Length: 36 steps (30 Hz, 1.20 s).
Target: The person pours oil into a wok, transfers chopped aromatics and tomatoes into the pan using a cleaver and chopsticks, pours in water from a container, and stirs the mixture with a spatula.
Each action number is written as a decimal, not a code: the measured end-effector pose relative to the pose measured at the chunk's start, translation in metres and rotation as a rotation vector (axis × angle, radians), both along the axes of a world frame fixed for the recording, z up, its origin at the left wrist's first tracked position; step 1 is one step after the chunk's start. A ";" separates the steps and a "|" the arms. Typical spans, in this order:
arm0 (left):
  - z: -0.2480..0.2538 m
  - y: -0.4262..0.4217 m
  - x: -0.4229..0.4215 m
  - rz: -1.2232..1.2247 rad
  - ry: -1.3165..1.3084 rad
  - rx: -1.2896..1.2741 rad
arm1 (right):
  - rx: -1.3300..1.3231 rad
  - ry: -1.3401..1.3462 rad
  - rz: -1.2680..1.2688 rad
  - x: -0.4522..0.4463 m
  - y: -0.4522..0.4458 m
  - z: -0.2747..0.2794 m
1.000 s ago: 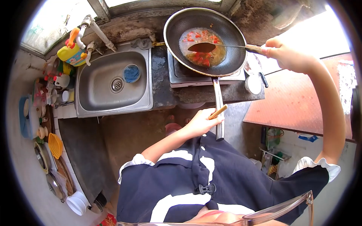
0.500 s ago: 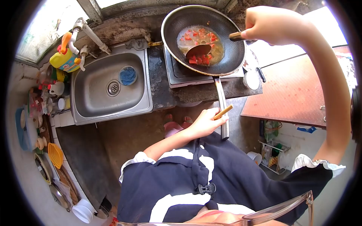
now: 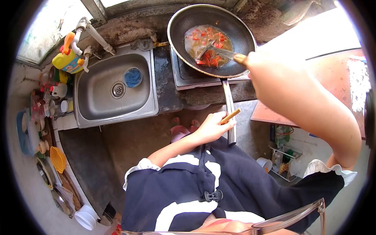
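Note:
A dark wok [image 3: 241,37] sits on the stove, with red chopped pieces [image 3: 211,58] in a bubbling, pale liquid at its middle. My right hand [image 3: 270,74] is closed around the wooden handle of a spatula [image 3: 224,52]; the spatula's metal end dips among the red pieces. Below the wok, my left hand [image 3: 213,127] is closed at the wok's metal handle [image 3: 228,96]. The same hand holds wooden chopsticks [image 3: 231,116], which slant across that handle. Its fingertips are partly hidden.
Left of the stove [image 3: 180,80] is a steel sink [image 3: 105,103] holding a small tub with blue contents [image 3: 132,77]. A yellow bottle [image 3: 66,60] stands by the taps. To the right is a reddish tabletop [image 3: 274,111]. A wire rack [image 3: 288,166] stands below it.
My right hand has come down and nearer, turning the spatula so its shaft now slants across the wok. The left hand, chopsticks and wok stay nearly where they were.

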<state>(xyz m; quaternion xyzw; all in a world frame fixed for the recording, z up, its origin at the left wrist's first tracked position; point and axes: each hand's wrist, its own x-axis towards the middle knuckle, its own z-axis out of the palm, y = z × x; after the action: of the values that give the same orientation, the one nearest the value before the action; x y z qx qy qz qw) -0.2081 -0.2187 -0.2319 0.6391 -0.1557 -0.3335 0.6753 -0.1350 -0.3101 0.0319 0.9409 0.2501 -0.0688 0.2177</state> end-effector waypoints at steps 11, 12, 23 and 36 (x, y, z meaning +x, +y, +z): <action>-0.001 0.002 0.000 -0.064 -0.002 0.039 | 0.230 -0.080 -0.405 -0.014 -0.110 0.011; 0.000 0.002 0.000 -0.060 0.016 0.032 | 0.234 -0.086 -0.436 -0.017 -0.114 0.015; -0.001 0.001 -0.001 -0.037 0.039 0.017 | 0.400 0.155 -0.641 -0.012 -0.125 0.018; -0.006 0.001 0.001 -0.062 0.005 0.011 | 0.130 0.121 -0.589 0.012 -0.092 0.030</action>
<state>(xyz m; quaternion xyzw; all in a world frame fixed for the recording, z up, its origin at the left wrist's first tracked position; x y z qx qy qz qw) -0.2075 -0.2179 -0.2375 0.6368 -0.1722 -0.3567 0.6615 -0.1229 -0.4025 0.0614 0.9791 -0.0168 -0.1688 0.1122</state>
